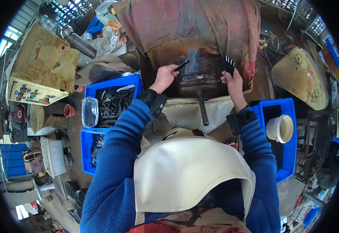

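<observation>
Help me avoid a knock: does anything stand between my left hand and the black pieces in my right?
Only the black piece in the left hand juts into the gap; nothing else visible blocks the black pieces in the right hand.

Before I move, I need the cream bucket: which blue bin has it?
The bin by the right forearm, with the bucket; the two left bins show black parts instead.

One left hand (164, 79) holds one black piece (182, 66), one right hand (235, 83) several black pieces (229, 66), too closely overlapped to count. Around them are three blue bins (87, 151), one clear plastic box (90, 112), one pale bucket (285, 129), one metal rod (202, 108) and two wrist devices (158, 106).
</observation>
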{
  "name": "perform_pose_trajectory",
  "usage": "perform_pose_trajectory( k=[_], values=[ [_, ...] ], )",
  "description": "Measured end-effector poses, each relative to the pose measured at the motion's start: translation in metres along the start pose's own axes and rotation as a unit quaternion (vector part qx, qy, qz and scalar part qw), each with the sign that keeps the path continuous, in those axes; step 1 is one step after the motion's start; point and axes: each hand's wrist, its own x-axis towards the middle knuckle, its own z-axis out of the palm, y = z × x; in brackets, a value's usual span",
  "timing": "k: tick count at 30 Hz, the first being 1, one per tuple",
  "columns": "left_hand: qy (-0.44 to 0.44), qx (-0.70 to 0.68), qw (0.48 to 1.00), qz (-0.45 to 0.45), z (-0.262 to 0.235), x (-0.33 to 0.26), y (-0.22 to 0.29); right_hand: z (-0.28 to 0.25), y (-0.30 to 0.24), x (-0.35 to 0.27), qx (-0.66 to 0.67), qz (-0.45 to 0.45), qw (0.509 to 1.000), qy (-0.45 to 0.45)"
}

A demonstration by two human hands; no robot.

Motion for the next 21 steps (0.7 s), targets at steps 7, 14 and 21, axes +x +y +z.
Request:
perform_pose_trajectory(
  k=[7, 14, 21],
  values=[
    [-0.085, 0.146, 0.981, 0.096, 0.018, 0.018, -0.002, -0.003, 0.001, -0.010, -0.132, -0.014, 0.991, 0.008],
    [-0.162, 0.192, 0.945, 0.208, 0.015, 0.019, -0.005, -0.004, 0.002, -0.005, -0.056, 0.034, 0.997, -0.034],
    [-0.179, 0.300, 0.916, 0.196, 0.004, 0.008, 0.022, -0.018, -0.004, -0.005, 0.045, 0.078, 0.991, -0.102]
  ],
)
